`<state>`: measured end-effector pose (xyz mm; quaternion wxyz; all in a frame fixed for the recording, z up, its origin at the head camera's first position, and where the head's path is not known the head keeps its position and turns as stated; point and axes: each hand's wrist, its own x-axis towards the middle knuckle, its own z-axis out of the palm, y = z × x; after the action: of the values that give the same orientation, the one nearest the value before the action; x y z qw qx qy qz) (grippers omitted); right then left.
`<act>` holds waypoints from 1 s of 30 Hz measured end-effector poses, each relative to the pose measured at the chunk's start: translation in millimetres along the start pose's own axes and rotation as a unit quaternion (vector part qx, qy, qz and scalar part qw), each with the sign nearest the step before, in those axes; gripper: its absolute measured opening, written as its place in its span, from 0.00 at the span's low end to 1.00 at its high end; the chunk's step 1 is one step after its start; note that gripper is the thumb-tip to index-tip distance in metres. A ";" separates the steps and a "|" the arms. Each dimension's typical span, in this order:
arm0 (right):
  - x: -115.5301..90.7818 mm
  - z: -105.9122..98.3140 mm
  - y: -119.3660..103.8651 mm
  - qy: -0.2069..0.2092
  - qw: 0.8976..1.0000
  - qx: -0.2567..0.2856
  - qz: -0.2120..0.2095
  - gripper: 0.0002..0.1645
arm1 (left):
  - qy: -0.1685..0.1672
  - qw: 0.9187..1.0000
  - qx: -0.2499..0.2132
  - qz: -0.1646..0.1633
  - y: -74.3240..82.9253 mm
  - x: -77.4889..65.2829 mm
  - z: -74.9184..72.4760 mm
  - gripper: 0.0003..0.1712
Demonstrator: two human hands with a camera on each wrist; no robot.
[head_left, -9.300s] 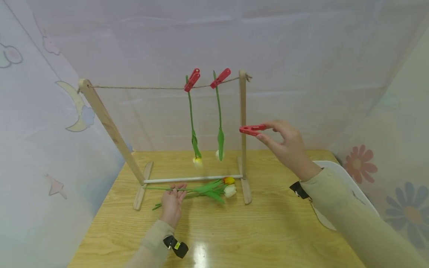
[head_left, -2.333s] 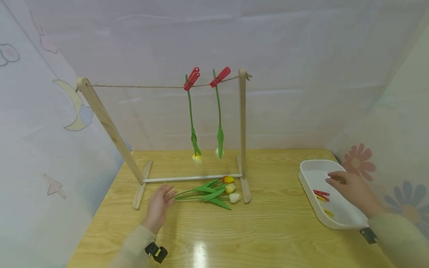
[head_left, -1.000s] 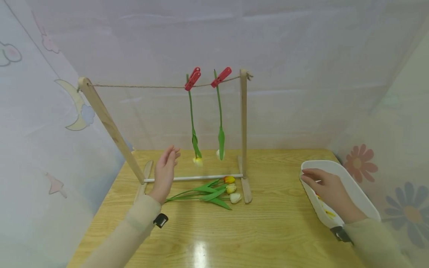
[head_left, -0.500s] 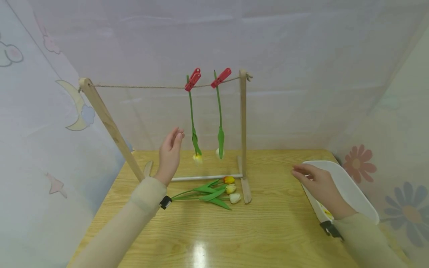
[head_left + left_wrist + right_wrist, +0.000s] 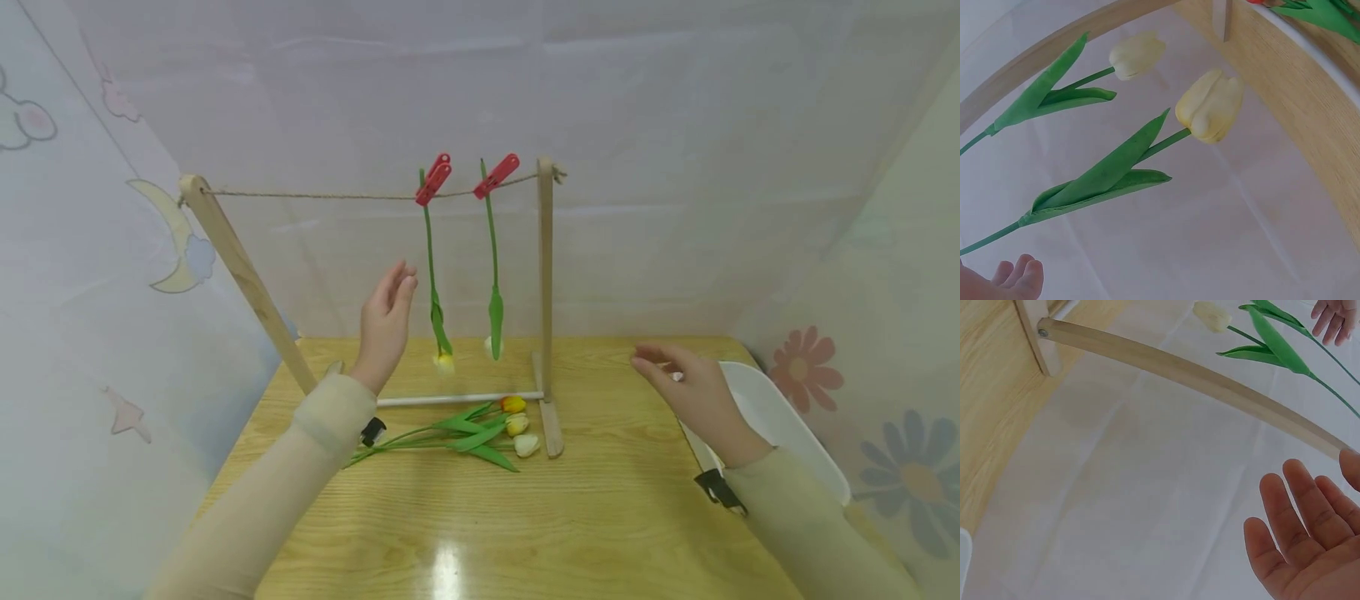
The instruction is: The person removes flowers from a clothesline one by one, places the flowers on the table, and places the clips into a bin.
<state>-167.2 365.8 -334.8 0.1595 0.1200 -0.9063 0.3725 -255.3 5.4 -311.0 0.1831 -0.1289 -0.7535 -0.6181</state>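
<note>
Head view: the worktop (image 5: 487,517) carries a wooden rack (image 5: 546,292) and, right, a white tray (image 5: 772,417). Left hand (image 5: 384,329) and right hand (image 5: 701,404), both empty and relaxed, hover beside hanging tulips (image 5: 437,317) and near the tray respectively. Three lying tulips (image 5: 480,434) rest below; red clips (image 5: 432,183) pin the hanging pair.

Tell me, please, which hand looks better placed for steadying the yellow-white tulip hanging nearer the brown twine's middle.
Probably the left hand: it hovers, seemingly empty, close beside that yellow-white tulip. The right hand is farther, past the straight wooden post, near the white round-cornered tray.
</note>
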 end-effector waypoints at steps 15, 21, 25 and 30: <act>42.9 3.6 -49.1 0.070 0.982 0.011 -0.172 0.19 | -0.016 1.000 -0.010 -0.004 8.1 12.2 15.8 0.27; 58.2 2.7 -70.8 0.076 0.968 -0.015 -0.238 0.23 | -0.013 1.000 -0.018 -0.009 11.0 18.0 22.7 0.27; 71.8 3.0 -83.3 0.079 0.951 -0.027 -0.296 0.24 | -0.009 1.000 -0.013 -0.008 13.3 23.7 26.8 0.26; 91.3 1.9 -103.0 0.085 0.927 -0.062 -0.361 0.24 | 0.006 1.000 -0.016 0.003 15.0 31.5 29.8 0.20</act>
<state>-217.0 284.0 -235.9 0.3665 0.3966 -0.8062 0.2419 -280.8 36.6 -289.0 0.1870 -0.1303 -0.7418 -0.6307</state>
